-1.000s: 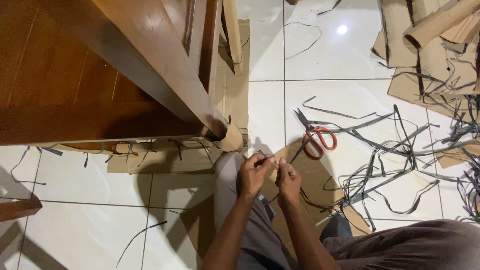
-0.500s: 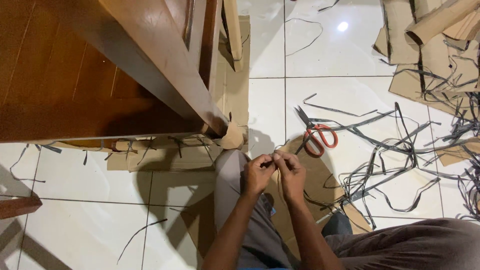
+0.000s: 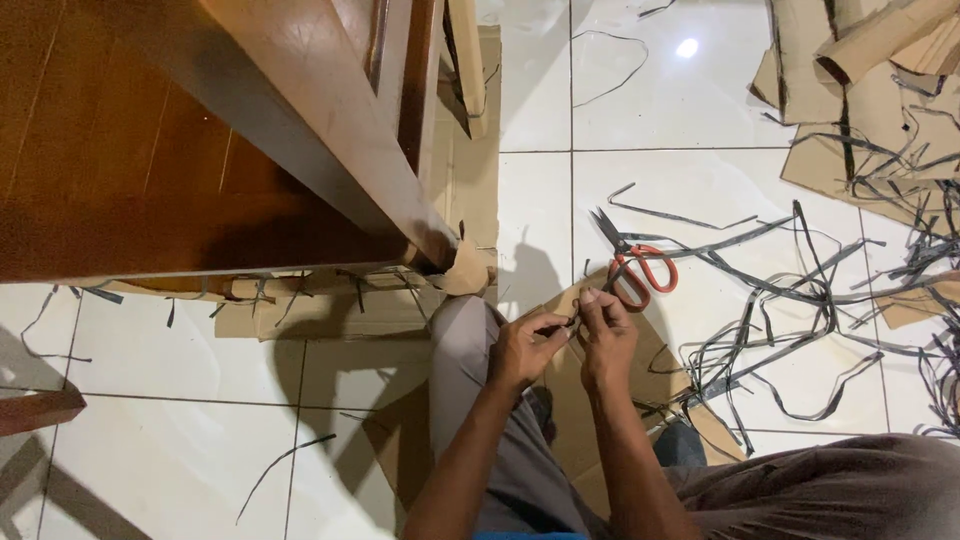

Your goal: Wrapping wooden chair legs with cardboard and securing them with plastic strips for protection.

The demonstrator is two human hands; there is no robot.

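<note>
Left hand: the left hand (image 3: pixel 525 350) is pinched shut on a thin dark strip (image 3: pixel 562 328), thumb and fingers closed.
Right hand: the right hand (image 3: pixel 605 335) meets it fingertip to fingertip, clamped on the same strip.
Strip: held above the person's knee, over the cardboard sheet (image 3: pixel 600 400) on the tiled floor (image 3: pixel 180 440).
Scissors: orange-handled scissors (image 3: pixel 635 265) lie on the floor just beyond the hands.
Furniture: a wooden piece (image 3: pixel 200 150) stands at the left.
Scraps: loose dark strips (image 3: pixel 800 300) spread at the right.

Thin dark strip (image 3: pixel 568 322) pinched between both hands, above brown cardboard (image 3: pixel 570 400).
</note>
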